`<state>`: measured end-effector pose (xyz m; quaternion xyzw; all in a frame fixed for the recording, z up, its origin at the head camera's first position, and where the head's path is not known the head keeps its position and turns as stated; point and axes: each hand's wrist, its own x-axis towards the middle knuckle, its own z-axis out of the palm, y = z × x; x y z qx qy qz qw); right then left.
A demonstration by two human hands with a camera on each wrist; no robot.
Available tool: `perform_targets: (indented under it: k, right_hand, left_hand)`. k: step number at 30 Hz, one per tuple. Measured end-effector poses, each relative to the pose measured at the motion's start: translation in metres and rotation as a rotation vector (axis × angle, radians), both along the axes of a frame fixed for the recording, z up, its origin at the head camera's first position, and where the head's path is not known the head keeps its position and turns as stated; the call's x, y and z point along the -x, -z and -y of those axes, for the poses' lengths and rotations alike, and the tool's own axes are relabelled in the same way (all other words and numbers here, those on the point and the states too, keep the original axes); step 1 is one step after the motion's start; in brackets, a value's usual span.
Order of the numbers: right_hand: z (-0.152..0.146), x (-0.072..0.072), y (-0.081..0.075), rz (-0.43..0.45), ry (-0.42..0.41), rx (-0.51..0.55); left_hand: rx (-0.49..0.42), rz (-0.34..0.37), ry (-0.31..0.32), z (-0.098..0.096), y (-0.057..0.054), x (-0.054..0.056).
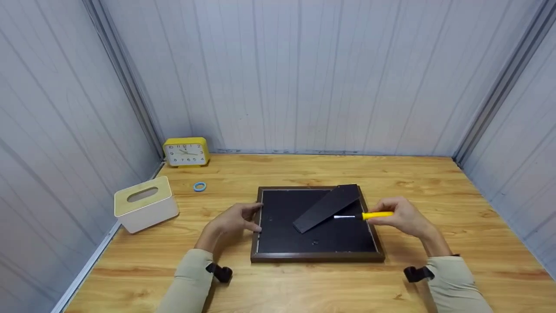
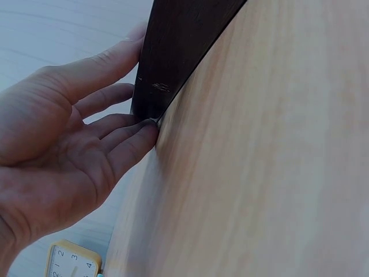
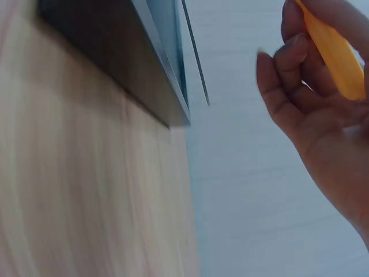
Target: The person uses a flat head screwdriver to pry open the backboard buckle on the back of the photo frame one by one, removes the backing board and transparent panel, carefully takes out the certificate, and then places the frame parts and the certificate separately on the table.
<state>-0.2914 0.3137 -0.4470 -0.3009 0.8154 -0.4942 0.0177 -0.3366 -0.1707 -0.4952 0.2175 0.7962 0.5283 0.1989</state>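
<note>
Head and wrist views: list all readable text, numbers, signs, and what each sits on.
"10 11 12 1 2": top of the white dial on the yellow rectangular clock
"9": dial, left
"3": dial, right
"8 7 6 5 4": dial, bottom
Too small to read: dark mark under the "12".
Unreadable: faint pale marks on the dark brown rectangular frame's side, left wrist view; print or scuffs, can't tell.
None seen: yellow-handled screwdriver.

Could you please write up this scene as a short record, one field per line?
Surface: wood-grain table
Main item: brown frame, black backing up
On it: black strip, lying diagonally
Left hand: holds the frame's left edge
Right hand: pinches the screwdriver by its yellow handle
Screwdriver tip: over the backing, beside the strip; contact unclear
Off to the left: yellow clock, tissue box, blue ring
</note>
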Motion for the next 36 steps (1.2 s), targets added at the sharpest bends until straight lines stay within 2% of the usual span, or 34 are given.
perform_targets:
  k: [6,9,11,14,17,21,23,27,36]
  right_hand:
    - [0.024,-0.002,0.002,0.015,0.043,0.033]
    - [0.042,-0.007,-0.001,0.021,0.061,0.051]
    - [0.052,-0.007,0.003,0.046,0.076,0.069]
    - [0.068,-0.006,0.01,0.069,0.076,0.06]
    - [0.083,-0.004,0.017,0.059,0.031,0.029]
    - [0.104,-0.003,0.016,0.047,-0.075,0.035]
    - [0.116,-0.003,0.015,0.068,-0.108,0.044]
    - [0.138,-0.005,0.014,0.135,-0.119,0.063]
    - [0.168,-0.007,0.027,0.22,-0.128,0.048]
  left_hand:
    - [-0.01,-0.01,0.005,0.002,0.007,-0.001]
    - [0.012,-0.016,0.009,0.004,0.006,-0.002]
    - [0.036,0.0,0.033,0.006,0.004,-0.005]
    - [0.119,-0.011,0.102,0.008,0.0,-0.007]
    - [0.182,-0.041,0.181,0.008,-0.004,-0.009]
    - [0.217,-0.064,0.221,0.007,-0.006,-0.007]
    - [0.219,-0.062,0.22,0.006,-0.007,-0.006]
    - [0.221,-0.054,0.206,0.005,-0.007,-0.005]
    - [0.256,-0.045,0.18,0.005,-0.006,-0.006]
